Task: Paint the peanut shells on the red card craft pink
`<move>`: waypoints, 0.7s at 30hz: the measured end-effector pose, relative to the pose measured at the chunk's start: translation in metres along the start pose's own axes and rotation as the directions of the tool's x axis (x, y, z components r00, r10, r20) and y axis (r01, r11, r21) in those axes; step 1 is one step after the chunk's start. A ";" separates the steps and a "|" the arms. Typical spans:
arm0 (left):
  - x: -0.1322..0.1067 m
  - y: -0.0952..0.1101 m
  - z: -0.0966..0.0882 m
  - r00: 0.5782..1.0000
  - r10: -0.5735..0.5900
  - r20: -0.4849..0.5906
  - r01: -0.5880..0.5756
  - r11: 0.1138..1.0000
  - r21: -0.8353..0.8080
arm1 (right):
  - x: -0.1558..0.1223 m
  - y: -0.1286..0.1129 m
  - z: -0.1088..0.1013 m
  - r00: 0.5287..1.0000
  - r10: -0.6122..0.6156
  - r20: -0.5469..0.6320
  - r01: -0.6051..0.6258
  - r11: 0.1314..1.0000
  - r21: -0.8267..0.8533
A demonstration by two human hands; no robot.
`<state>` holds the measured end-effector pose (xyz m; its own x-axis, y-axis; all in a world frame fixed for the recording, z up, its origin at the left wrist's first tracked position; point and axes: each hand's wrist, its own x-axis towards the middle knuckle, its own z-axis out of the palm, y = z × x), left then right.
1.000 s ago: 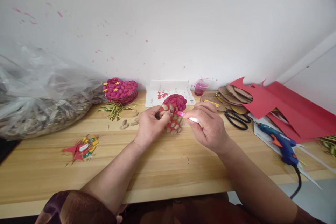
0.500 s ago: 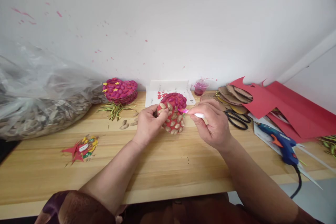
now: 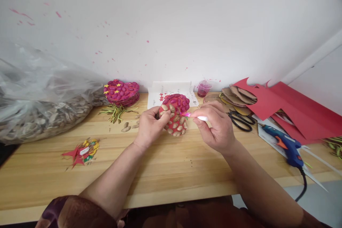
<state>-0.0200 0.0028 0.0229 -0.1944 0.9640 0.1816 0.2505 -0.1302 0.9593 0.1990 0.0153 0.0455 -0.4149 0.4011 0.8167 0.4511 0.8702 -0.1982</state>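
Just right of your left hand (image 3: 151, 124), which pinches its edge, sits the peanut-covered piece (image 3: 176, 118), long axis pointing away from you. Your right hand (image 3: 215, 124) has the brush (image 3: 202, 118) gripped nearly sideways (pink tip (image 3: 185, 114) aimed left, about where paint (image 3: 184, 102) meets bare shells (image 3: 175, 125)).

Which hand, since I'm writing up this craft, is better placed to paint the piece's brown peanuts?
Probably the right hand: it holds the pink-tipped brush, tip close to the brown peanuts. The left hand grips the peanut-covered piece, so seems needed for steadying.
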 end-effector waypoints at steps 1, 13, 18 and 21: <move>0.000 0.000 0.000 1.000 0.001 0.004 -0.001 1.000 0.004 | 0.000 0.000 0.000 1.000 -0.001 -0.002 0.001 1.000 0.002; 0.000 -0.003 0.000 0.999 -0.032 0.017 0.033 0.999 -0.037 | -0.001 0.001 0.001 1.000 0.014 -0.016 -0.014 1.000 0.012; 0.002 -0.008 0.000 0.997 -0.065 0.028 0.068 0.991 -0.115 | -0.001 0.000 0.000 1.000 0.024 0.009 -0.024 1.000 0.020; 0.004 -0.010 0.000 0.995 -0.093 0.043 0.099 0.983 -0.154 | 0.000 0.000 0.000 1.000 0.020 -0.022 -0.020 0.999 0.026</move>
<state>-0.0236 0.0076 0.0136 -0.1759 0.9810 0.0819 0.0811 -0.0685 0.9944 0.1993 0.0148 0.0457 -0.3879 0.4120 0.8245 0.4385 0.8693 -0.2281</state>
